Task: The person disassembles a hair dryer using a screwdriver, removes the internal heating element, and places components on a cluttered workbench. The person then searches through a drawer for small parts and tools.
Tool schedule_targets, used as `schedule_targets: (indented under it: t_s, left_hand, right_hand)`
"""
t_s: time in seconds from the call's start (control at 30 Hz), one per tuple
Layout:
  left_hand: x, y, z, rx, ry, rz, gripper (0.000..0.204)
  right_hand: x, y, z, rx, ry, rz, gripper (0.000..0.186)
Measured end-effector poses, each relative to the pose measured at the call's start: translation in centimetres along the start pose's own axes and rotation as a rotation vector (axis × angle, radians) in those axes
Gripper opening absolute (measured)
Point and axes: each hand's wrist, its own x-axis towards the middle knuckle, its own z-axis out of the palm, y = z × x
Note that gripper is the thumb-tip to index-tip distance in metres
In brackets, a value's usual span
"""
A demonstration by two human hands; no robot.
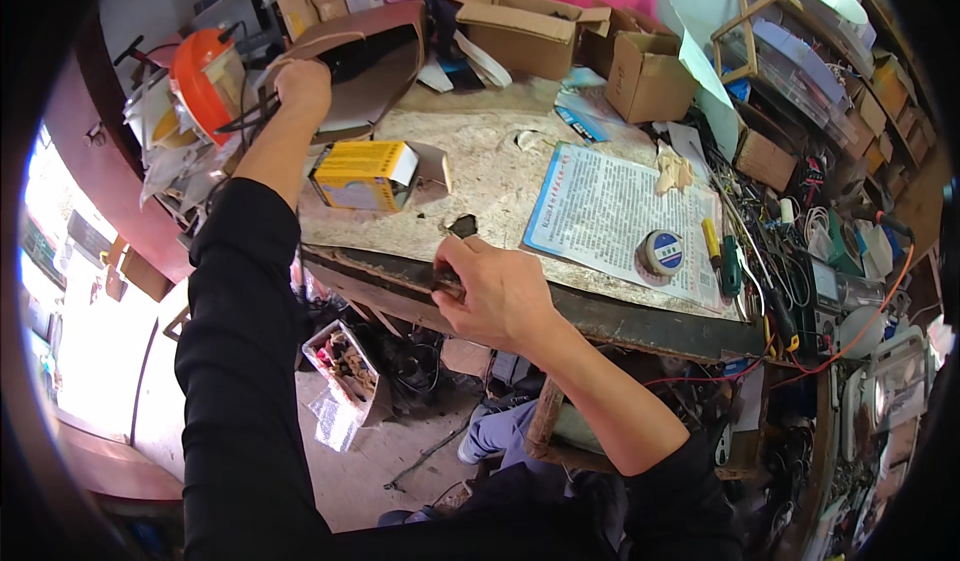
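Observation:
My left hand (303, 89) is stretched out to the far left, closed at the near edge of a large open cardboard box (385, 86) with something dark inside. Black cables (248, 119) run close by its wrist; what its fingers hold is hidden. Just over the table's front edge, my right hand (497, 293) is curled, thumb and forefinger nearly together. Something dark shows between them, too small to name and hard to tell from the table edge. Between my hands lies a yellow carton (362, 176) with its end flap open.
A printed sheet (610, 211) lies on the worn tabletop (460, 141), under a small round tin (661, 253). Screwdrivers (712, 242) and tools crowd the right side. Cardboard boxes (520, 36) line the back. An orange-red round thing (205, 81) stands far left, a filled box (345, 366) on the floor.

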Motion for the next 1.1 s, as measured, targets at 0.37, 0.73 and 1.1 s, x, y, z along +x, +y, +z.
schedule_targets:
  t_s: [0.37,0.73,1.1]
  left_hand:
    - [3.1,1.2,6.0,-1.071,-0.403,-0.051,0.074]
    - [-5.0,-7.0,-1.2,-0.625,-0.439,0.241,0.076]
    - [-16.3,-11.9,2.5,-0.815,-0.464,0.209,0.118]
  right_hand:
    - [0.3,-0.3,-0.3,-0.032,-0.03,0.013,0.027]
    - [0.3,0.2,-0.5,-0.077,0.013,0.042,0.025]
    - [0.1,-0.3,-0.4,-0.087,-0.021,0.024,0.025]
